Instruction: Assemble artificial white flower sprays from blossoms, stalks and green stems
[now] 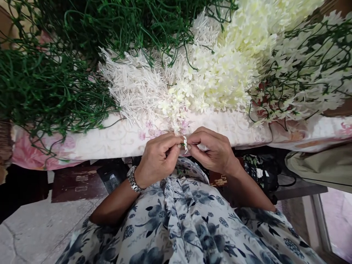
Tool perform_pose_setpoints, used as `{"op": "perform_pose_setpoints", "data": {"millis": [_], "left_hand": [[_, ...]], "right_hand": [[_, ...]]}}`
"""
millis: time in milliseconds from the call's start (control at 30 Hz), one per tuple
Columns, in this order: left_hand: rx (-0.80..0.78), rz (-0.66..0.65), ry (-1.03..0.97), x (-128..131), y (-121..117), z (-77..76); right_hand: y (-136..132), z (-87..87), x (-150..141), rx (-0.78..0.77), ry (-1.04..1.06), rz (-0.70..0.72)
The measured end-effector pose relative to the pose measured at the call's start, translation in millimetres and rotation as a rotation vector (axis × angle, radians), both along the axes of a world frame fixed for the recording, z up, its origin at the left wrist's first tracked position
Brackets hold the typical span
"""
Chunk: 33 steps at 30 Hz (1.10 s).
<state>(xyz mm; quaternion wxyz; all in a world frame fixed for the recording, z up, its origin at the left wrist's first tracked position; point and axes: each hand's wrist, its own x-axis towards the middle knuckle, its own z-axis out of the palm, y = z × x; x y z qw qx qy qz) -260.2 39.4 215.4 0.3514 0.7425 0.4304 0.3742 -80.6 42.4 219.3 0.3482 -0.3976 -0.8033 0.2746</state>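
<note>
In front of my body both hands meet fingertip to fingertip over the table's near edge. Between them is a small white artificial flower [185, 142], seen edge-on. My left hand [159, 156], with a metal watch [133, 179] at the wrist, is closed in a pinch on a short green stem at the flower's left side. My right hand [213, 150] pinches at the flower's right side, thumb and forefinger together. The fingertips hide part of the flower and stem. Just beyond lie loose pale yellow-white blossoms [220, 77] and a heap of thin white plastic sprigs [134, 82].
Green plastic stems [55, 88] are piled at the left and back. At the right lie green stems with white flowers [305, 69]. A floral cloth [110, 141] covers the table. Below its edge are a black mesh item [112, 174] and a dark patterned bag [260, 172].
</note>
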Motion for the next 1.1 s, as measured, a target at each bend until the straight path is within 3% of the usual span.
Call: {"op": "perform_pose_setpoints", "data": {"millis": [533, 700, 833, 900, 1000, 1100], "left_hand": [[0.061, 0.073, -0.079, 5, 0, -15.1], [-0.046, 0.078, -0.126, 4, 0, -14.2], [-0.031, 0.232, -0.214, 4, -4, -6.0], [0.033, 0.337, -0.226, 7, -7, -2.2], [0.051, 0.426, -0.287, 9, -11, -1.3], [-0.062, 0.434, -0.453, 7, -14, -3.8]], "right_hand": [[1, -15.4, -10, 0.086, -0.009, -0.073], [4, -4.7, -6, 0.096, -0.054, -0.063], [-4, 14.6, -2, 0.136, 0.008, -0.115], [-13, 18.9, -5, 0.127, 0.018, -0.047], [-23, 15.2, -14, 0.117, -0.098, 0.036], [-23, 8.3, -19, 0.199, -0.125, -0.005]]}}
